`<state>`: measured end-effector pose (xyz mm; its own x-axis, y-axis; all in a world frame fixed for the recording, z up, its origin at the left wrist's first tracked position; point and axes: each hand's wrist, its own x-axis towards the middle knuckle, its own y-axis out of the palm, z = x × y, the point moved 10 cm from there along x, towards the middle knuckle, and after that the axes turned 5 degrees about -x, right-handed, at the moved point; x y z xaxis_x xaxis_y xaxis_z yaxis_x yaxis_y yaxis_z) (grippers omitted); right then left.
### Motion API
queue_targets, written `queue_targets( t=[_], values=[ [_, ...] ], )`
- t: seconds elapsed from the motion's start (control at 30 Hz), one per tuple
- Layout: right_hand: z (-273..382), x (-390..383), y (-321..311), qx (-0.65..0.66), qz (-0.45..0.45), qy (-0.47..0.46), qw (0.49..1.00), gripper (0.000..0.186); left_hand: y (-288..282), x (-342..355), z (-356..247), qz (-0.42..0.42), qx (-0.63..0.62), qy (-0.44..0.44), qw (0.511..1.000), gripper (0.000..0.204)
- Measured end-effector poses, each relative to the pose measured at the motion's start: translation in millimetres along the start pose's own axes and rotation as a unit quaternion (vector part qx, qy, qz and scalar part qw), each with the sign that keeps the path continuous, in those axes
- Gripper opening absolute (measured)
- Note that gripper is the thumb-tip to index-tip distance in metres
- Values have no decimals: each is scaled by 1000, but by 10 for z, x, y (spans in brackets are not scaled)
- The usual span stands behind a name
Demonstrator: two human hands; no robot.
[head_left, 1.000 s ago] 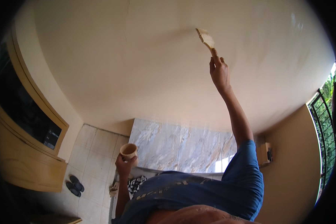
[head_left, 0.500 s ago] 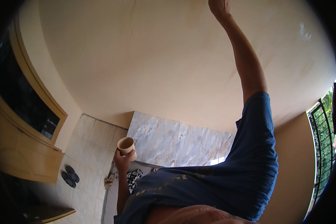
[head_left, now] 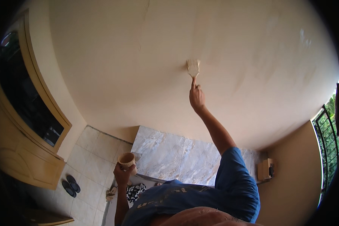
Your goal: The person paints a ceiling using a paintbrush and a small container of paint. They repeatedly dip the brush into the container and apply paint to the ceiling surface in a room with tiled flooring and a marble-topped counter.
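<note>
With the arm stretched up, my right hand (head_left: 197, 97) is closed on the handle of a wide paintbrush (head_left: 193, 67), its index finger laid along it. The bristles are coated in cream paint and lie against or very near the cream wall (head_left: 139, 86); I cannot tell contact for certain. Lower down on the left, my left hand (head_left: 122, 174) is wrapped round a paint-smeared cream cup (head_left: 127, 160), held upright. How much paint is inside the cup is hard to make out.
A marble-patterned tiled ledge (head_left: 162, 152) runs along the wall's foot, with a small wooden box (head_left: 265, 169) at its right end. Dark slippers (head_left: 71, 185) lie on the tiled floor (head_left: 87, 162). A wooden door (head_left: 26, 160) stands left; a black and white cloth (head_left: 135, 192) lies below my left hand.
My right hand has come down and to the left from the picture's top edge, bringing the paintbrush into view. My left hand still holds the cup, slightly lower in the picture.
</note>
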<state>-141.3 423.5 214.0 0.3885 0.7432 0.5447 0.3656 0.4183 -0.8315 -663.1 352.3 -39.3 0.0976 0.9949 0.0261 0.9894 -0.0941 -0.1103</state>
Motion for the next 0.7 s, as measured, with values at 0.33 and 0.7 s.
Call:
queue_targets(
  t=[0.33,0.7],
  values=[
    [69,-302,-345,89,-44,19,995,64,-150,-171,34,-19,10,10,1000,65],
    [-418,1917,-3238,25,-429,-105,897,59,-158,-64,119,-43,-6,8,999,57]
  ],
)
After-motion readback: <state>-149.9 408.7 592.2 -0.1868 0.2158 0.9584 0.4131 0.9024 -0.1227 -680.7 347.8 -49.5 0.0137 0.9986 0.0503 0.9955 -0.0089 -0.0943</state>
